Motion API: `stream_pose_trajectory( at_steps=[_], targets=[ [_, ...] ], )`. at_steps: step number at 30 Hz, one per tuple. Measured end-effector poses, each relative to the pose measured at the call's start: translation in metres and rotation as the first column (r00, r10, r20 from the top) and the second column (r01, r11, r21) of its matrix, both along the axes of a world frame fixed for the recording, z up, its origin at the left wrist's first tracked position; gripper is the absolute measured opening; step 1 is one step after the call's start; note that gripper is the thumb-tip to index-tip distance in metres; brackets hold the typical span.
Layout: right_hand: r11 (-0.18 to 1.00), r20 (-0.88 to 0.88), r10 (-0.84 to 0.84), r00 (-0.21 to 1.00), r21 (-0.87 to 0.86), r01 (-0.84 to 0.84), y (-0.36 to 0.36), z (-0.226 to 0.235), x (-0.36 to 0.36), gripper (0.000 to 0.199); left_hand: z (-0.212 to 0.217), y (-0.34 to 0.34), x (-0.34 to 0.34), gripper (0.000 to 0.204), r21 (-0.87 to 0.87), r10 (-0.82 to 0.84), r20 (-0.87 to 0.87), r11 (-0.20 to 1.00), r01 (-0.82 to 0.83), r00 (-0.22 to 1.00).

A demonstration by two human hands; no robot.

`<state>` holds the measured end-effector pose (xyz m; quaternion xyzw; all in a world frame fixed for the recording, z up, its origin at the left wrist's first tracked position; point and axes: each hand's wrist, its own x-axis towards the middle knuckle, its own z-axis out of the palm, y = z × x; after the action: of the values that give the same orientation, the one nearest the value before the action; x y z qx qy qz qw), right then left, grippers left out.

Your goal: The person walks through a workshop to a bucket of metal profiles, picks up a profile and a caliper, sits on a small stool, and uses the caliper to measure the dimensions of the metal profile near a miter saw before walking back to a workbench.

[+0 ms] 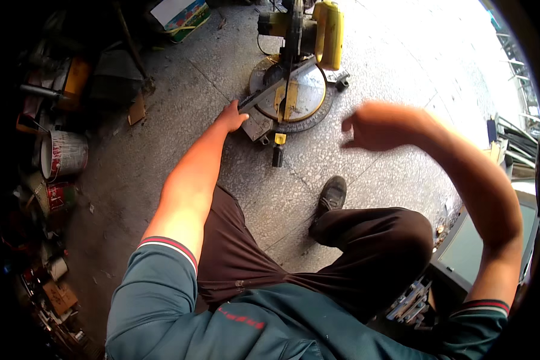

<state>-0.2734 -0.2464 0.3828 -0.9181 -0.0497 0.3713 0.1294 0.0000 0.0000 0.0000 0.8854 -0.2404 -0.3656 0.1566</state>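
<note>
A miter saw (309, 90) with a round turntable and a yellow housing stands on the speckled floor ahead of me. My left hand (231, 118) reaches to the left end of its fence. Thumb and forefinger straddle the end of a dark strip (255, 99) lying along that fence; whether the strip is a separate piece is unclear. Blurred by motion, my right hand (378, 127) is held in the air to the right of the saw, fingers curved, with a gap between thumb and fingers and nothing seen in it.
Paint-smeared buckets (66, 156) and scattered clutter line the left side. A colourful box (180, 18) lies at the far left. My dark shoe (333, 193) is planted near the saw's front knob (277, 157). At right, a glass-topped frame (468, 246) stands near metal bars (516, 144).
</note>
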Motion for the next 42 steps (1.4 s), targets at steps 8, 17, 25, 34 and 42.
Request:
stream_pose_trajectory(
  at_steps=[8, 17, 25, 34, 42],
  targets=[
    [0.907, 0.405, -0.094, 0.909, 0.412, -0.09, 0.02, 0.039, -0.115, 0.024, 0.22, 0.078, -0.061, 0.069, -0.123, -0.007, 0.086, 0.992, 0.018, 0.996],
    [0.839, 0.259, -0.172, 0.95, 0.544, 0.003, 0.014, 0.053, -0.108, 0.014, 0.429, 0.222, -0.246, 0.057, -0.307, -0.167, 0.229, 0.923, 0.234, 0.959],
    [0.889, 0.211, -0.083, 0.974, 0.457, -0.023, 0.036, 0.078, -0.135, 0.024, 0.452, 0.298, -0.304, 0.038, -0.435, 0.202, 0.079, 0.888, -0.148, 0.976],
    [0.897, -0.427, -0.436, 0.792, -0.13, 0.423, 0.235, 0.136, -0.076, 0.035, 0.491, 0.313, -0.436, 0.04, 0.234, 0.58, -0.19, 0.811, -0.537, 0.792],
    [0.632, -0.343, 0.119, 0.932, 0.75, 0.195, 0.682, 0.45, 0.088, 0.027, 0.754, 0.505, -0.403, 0.023, -0.585, 0.605, -0.353, 0.453, -0.672, 0.714]
  ],
)
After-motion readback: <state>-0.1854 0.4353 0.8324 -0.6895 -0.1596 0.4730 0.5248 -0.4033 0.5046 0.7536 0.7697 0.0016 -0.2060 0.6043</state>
